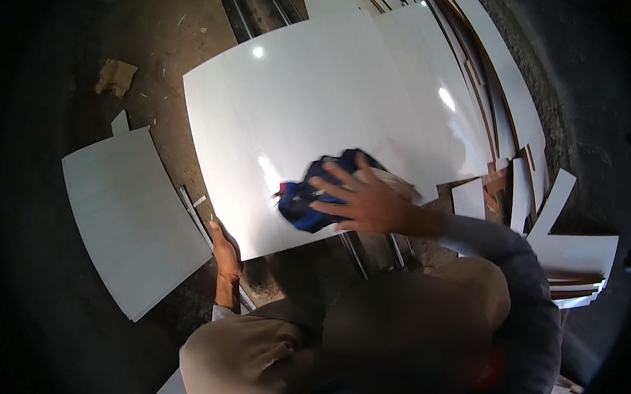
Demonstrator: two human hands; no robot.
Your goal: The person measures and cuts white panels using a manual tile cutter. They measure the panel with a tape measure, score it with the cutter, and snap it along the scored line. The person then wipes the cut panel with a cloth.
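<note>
A large glossy white panel [319, 93] lies in front of me, with bright light reflected on it. My right hand [371, 202] rests on a crumpled dark-blue cloth [305, 200] near the panel's front edge, its fingers spread flat over the fabric. Part of the cloth is hidden beneath the hand, and a pale bundled part shows beyond the fingers. At the front left corner, my left hand [227, 253] is closed on the panel's edge with the thumb pointing up; its other fingers are mostly hidden.
To the left lies a second pale panel [134, 222]. Offcut strips and sheets [499, 120] with brown edges are piled along the right, with more white pieces [577, 255] nearer me. Metal rails [355, 255] show below the panel. A brown scrap [116, 77] lies on the floor.
</note>
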